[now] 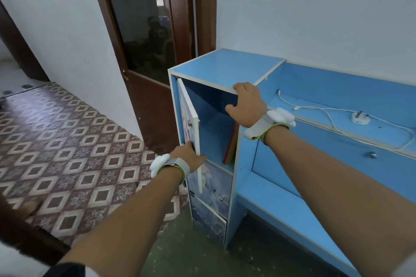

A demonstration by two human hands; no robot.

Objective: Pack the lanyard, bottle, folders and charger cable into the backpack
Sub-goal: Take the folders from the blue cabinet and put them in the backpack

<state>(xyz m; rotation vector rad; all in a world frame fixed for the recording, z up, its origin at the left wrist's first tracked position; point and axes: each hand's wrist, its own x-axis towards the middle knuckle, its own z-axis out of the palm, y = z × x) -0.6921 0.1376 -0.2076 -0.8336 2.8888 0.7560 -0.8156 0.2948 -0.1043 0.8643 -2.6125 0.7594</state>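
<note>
A blue cabinet [216, 67] stands at the left end of a blue desk. Its upper door [188, 119] is swung open. My left hand [188, 154] grips the lower edge of that door. My right hand [247, 103] rests on the cabinet's top front edge, fingers curled over it. Inside the open compartment, coloured folders [230, 148] stand upright against the right wall. A white charger cable [333, 119] with its plug [360, 118] lies on the desk top to the right. I see no backpack, bottle or lanyard.
Below the open door are two drawers with picture fronts [211, 189]. The desk has a drawer with a knob [372, 154]. A brown glazed door [146, 36] stands behind the cabinet. Patterned floor tiles [67, 141] lie to the left.
</note>
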